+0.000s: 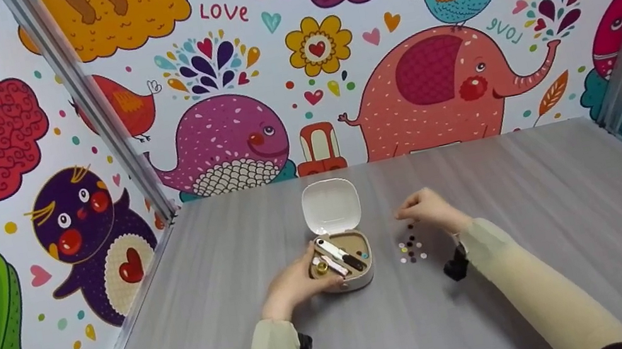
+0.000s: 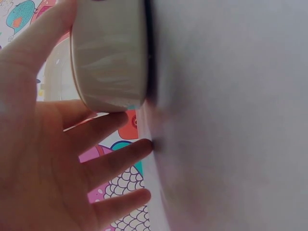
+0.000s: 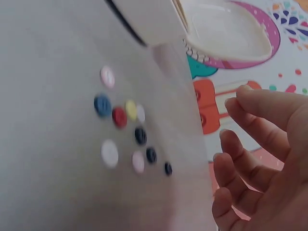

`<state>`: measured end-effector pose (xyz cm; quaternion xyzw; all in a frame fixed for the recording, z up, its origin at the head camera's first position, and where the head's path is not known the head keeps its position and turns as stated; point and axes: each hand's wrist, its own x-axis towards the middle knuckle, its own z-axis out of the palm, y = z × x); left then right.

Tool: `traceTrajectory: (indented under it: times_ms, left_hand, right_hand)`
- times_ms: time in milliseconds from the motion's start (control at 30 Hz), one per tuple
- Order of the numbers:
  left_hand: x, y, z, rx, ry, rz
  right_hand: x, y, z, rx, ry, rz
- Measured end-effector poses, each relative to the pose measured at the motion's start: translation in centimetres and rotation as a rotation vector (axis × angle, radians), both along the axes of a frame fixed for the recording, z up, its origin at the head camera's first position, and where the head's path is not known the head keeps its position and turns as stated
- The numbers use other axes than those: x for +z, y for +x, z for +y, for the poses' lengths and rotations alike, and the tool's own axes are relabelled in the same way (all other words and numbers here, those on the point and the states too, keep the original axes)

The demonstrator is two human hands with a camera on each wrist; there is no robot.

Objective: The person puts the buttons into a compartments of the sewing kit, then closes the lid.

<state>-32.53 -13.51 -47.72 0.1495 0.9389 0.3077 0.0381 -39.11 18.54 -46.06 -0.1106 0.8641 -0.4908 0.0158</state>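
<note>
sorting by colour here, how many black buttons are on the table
3: one black button beside a white button, a second beside a pink button, the last nearest the right hand; none seems hidden.

Cartoon-animal wall panels (image 1: 315, 55) around a grey streaked table (image 1: 186, 337)

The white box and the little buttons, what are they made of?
The box looks like hard, slightly shiny plastic: its rounded side is smooth, with pale light streaks. The buttons are probably plastic too, since most show one plain colour, but they're blurry, so I can't be sure or tell how shiny they are.
</note>
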Motion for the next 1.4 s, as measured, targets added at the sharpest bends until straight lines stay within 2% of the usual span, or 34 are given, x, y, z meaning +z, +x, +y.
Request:
traceTrajectory:
  times_ms: [200, 367, 567, 833, 1267, 1400]
  left_hand:
    - [0.0, 0.1, 0.0, 0.003, 0.004, -0.010]
    - [0.1, 0.1, 0.1, -0.008, -0.007, 0.006]
    - [0.1, 0.1, 0.2, -0.019, -0.013, 0.014]
    - [0.2, 0.2, 0.1, -0.006, -0.010, -0.003]
    - [0.3, 0.1, 0.2, -0.001, -0.015, 0.011]
    - [0.3, 0.1, 0.2, -0.003, -0.020, 0.017]
  right_hand:
    - [-1.0, -0.2, 1.3, -0.034, 0.020, 0.033]
    - [-2.0, -0.4, 1.7, -0.075, 0.046, 0.002]
    - [-2.9, -0.3, 2.0, -0.062, 0.099, -0.053]
    - [-2.8, 0.1, 1.8, -0.016, 0.128, -0.052]
    - [-3.1, -0.1, 1.5, -0.080, 0.176, -0.057]
    - [-3.3, -0.2, 1.5, -0.086, 0.189, -0.030]
